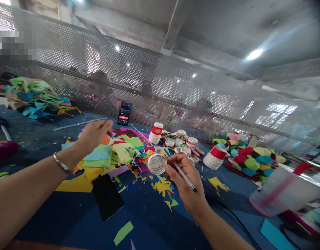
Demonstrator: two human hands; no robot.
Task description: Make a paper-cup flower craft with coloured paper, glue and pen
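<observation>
My right hand grips a cut paper cup bottom between thumb and fingers. Its white round face carries dark drawn lines, and a small purple piece sits at its upper edge. A clear pen with a dark end is tucked in the same hand, slanting across the fingers. My left hand, with a silver bangle at the wrist, hovers above coloured paper sheets. Its fingers are curled together; whether anything small is between them is hidden. Paper scraps lie below the cup bottom.
Behind stand stacked paper cups, more stacked cups, and a pile of cut cup bottoms. A phone leans near the perforated screen. At right are patchwork paper pieces and a translucent container; folded paper is heaped left.
</observation>
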